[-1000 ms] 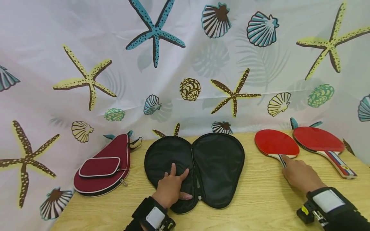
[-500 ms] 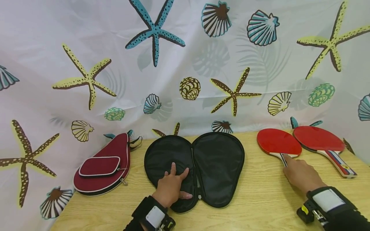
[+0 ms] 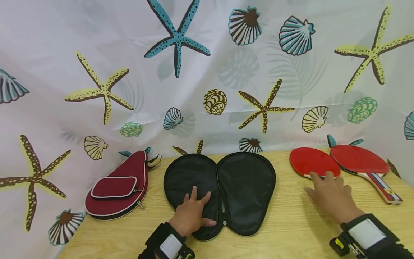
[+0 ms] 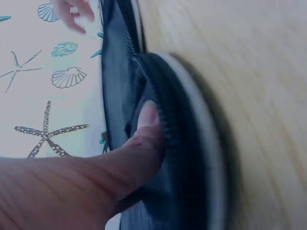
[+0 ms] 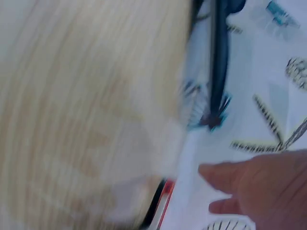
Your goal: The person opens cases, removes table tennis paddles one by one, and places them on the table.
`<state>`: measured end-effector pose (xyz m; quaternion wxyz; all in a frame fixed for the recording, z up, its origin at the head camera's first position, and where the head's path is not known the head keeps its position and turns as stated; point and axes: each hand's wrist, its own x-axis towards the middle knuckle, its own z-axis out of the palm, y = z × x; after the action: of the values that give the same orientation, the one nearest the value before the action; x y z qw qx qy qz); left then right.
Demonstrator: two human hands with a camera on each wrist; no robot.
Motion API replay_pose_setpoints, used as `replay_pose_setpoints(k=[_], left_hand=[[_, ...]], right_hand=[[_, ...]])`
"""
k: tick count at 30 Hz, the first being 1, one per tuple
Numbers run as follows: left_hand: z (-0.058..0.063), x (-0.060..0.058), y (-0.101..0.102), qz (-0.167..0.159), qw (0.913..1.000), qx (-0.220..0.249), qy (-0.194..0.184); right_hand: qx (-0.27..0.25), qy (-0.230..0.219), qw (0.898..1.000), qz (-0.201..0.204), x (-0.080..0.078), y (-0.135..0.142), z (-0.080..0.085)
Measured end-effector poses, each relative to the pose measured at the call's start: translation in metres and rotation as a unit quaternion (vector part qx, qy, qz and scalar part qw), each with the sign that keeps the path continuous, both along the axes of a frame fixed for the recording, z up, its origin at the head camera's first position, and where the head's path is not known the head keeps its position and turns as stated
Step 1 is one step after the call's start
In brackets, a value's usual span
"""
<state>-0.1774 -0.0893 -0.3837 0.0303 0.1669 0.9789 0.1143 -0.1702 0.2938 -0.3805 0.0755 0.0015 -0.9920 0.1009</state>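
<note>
A black-lined table tennis paddle case (image 3: 247,190) lies unzipped and spread flat, both halves facing up. My left hand (image 3: 191,214) rests on its left half with fingers spread. In the left wrist view the thumb (image 4: 148,122) lies just inside the zipped rim. My right hand (image 3: 334,198) hovers over the handle end of a red table tennis paddle (image 3: 312,160), fingers loosely spread and holding nothing. That paddle's handle is hidden behind the hand. To its right is a second red paddle (image 3: 359,158), its striped handle (image 3: 383,187) pointing toward the front right.
On the left lies a maroon paddle case (image 3: 118,187) with white piping, a zipped pocket and a wrist loop. Everything sits on a light wooden table (image 3: 284,230). Behind it hangs a white cloth (image 3: 194,72) printed with starfish and shells.
Earlier my right hand held the nearer paddle's handle and shifted that paddle slightly right. Now it has let go and lifted off, fingers spreading. The left hand stays on the case.
</note>
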Motion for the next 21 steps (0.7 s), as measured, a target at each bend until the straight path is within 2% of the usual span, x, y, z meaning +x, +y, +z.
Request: replay_pose_setpoints(k=[2,5,7,9,11,13,16,18,21], left_hand=[[0.000,0.002,-0.005,0.016,0.9993,0.034,-0.008],[0.000,0.005,-0.014,0.058,0.9934,0.099,-0.008],[0.000,0.007,-0.020,0.088,0.9850,0.148,-0.006],[-0.001,0.009,-0.026,0.111,0.9740,0.197,-0.012],[-0.001,0.011,-0.031,0.122,0.9632,0.238,-0.026],[0.000,0.012,-0.034,0.128,0.9525,0.272,-0.048],[0.007,0.012,-0.033,0.129,0.9433,0.301,-0.055],[0.012,0.013,-0.030,0.126,0.9410,0.312,-0.037],[0.022,0.017,-0.020,0.112,0.9358,0.334,0.014]], right_hand=[[-0.021,0.024,0.997,0.064,0.001,-0.022,0.001],[-0.068,0.026,0.983,0.168,0.002,-0.056,0.001],[-0.095,-0.006,0.970,0.222,0.003,-0.075,0.000],[-0.108,-0.043,0.960,0.255,0.004,-0.089,-0.004],[-0.116,-0.086,0.952,0.269,0.004,-0.097,-0.008],[-0.124,-0.117,0.949,0.264,0.004,-0.100,-0.012],[-0.125,-0.123,0.951,0.255,0.005,-0.099,-0.015],[-0.123,-0.114,0.951,0.259,0.004,-0.099,-0.016],[-0.114,-0.105,0.950,0.269,0.002,-0.101,-0.018]])
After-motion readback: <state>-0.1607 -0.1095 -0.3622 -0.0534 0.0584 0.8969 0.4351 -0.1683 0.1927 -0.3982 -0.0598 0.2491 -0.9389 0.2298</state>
